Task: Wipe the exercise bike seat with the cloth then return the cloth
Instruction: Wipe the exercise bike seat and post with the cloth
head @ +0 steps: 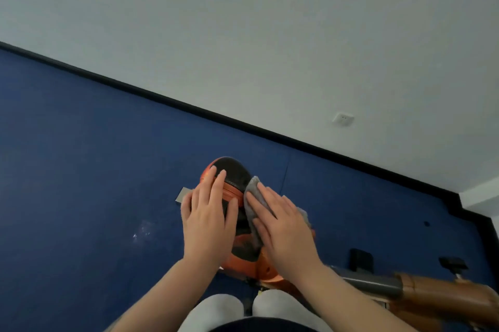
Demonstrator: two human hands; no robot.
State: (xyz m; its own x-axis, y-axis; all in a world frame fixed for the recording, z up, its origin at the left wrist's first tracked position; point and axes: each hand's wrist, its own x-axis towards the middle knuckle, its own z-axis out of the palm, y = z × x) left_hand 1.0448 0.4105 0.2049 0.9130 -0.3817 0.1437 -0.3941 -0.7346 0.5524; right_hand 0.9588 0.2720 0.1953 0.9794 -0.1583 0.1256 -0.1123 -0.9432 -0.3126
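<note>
Blue carpeted floor [81, 169] meets a pale wall [243, 21] along a black skirting strip. At lower centre, the black and orange exercise bike seat [235, 172] is seen from above. A grey cloth [252, 196] is pressed flat against the seat's right side by the right hand [283, 226], fingers spread over it. The left hand [208, 218] is laid open on the seat's left side, fingers extended, nothing pinched. A white wall socket [343, 118] is set above the skirting, well apart.
</note>
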